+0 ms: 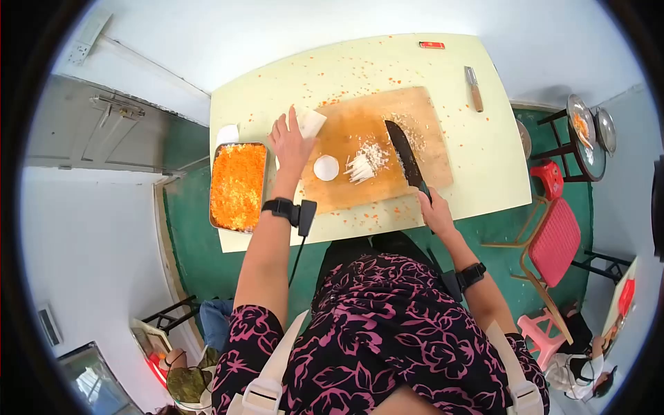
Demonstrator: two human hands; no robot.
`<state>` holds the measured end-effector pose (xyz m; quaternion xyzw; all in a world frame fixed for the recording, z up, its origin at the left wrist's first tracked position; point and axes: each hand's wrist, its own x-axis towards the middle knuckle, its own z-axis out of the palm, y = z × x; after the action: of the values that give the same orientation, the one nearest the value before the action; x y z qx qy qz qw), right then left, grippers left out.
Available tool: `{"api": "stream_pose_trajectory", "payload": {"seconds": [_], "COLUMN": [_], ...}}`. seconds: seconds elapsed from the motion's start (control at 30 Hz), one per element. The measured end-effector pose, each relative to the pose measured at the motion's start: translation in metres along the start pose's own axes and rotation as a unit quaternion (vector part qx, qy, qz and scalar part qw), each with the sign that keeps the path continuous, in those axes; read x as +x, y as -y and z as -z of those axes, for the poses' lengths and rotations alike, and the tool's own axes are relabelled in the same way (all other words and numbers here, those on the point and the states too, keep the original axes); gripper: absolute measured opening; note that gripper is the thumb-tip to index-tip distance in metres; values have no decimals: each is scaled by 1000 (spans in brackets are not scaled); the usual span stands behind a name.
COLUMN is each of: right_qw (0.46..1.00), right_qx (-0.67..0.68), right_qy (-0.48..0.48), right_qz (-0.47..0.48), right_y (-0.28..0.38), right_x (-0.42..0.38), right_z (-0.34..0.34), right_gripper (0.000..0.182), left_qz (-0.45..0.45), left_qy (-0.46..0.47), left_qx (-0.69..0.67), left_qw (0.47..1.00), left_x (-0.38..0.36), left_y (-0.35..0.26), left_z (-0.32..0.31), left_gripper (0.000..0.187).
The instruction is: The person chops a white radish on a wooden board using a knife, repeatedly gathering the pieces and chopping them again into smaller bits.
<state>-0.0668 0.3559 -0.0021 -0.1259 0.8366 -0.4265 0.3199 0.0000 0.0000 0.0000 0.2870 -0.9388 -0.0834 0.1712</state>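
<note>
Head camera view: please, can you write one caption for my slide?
Right hand holding a dark-bladed knife over a wooden board with chopped white pieces, near a tray of orange shreds.

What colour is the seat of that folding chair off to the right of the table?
The chair seat is pinkish red, seen best in the head view.

along the far side of the surface (277, 83), a hand could pass over low scattered crumbs; a red packet (431, 45) lies at the far right. a lane runs right of the cutting board (346, 114), with a small knife (474, 90) across its far part. the black knife (404, 150) in the right hand (437, 211) slants over the board's right half. between tray (265, 181) and board, the left hand (292, 145) blocks the narrow gap.
</note>
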Motion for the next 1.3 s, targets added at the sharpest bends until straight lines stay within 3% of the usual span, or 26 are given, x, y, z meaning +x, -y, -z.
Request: {"api": "stream_pose_trajectory", "payload": {"seconds": [0.07,0.17,0.27,0.37,0.57,0.9,0.93,1.03,1.1,1.17,1.23,1.3], "right_qw": [1000,999,999,999,999,998,997,995,993,988,978,974], "right_qx": [-9,-9,-5,-9,-12,-29,-35,-65,-88,-113,-130,-144], "right_qy": [-14,-25,-37,-36,-40,-48,-51,-48,-47,-63,-104,-123], "right_qz": [15,28,33,27,23,35,45,53,61,87,123,121], "right_y": [-8,-9,-14,-12,-14,2,3,12,11,7,6,6], "right_x": [0,10,2,3,5,-1,-3,-3,-9,-7,-7,-11], "right_z": [1,-9,-7,-8,-10,-10,-10,-8,-12,-20,-25,-28], "right_gripper": [34,34,34,33,33,32,32,32,31,31,30,30], "left_qz": [47,110,182,210,260,217,215,92,21,-128,-119,-103], "left_qy": [127,178,99,100,65,104,87,-48,27,-3,62,56], "left_qx": [30,2,-51,1,-43,-6,1,93,-39,-66,-147,-160], "left_qw": [990,978,977,973,963,971,973,990,999,990,980,980], "left_x": [3,20,13,26,39,58,54,36,15,-33,-69,-83], "left_y": [0,14,24,33,32,72,70,48,18,-26,-55,-58], "left_z": [-1,2,-17,-8,-19,-44,-46,-49,-44,-39,-28,-31], "left_gripper": [94,93,89,87,87,82,78,69,59,56,61,62]}}
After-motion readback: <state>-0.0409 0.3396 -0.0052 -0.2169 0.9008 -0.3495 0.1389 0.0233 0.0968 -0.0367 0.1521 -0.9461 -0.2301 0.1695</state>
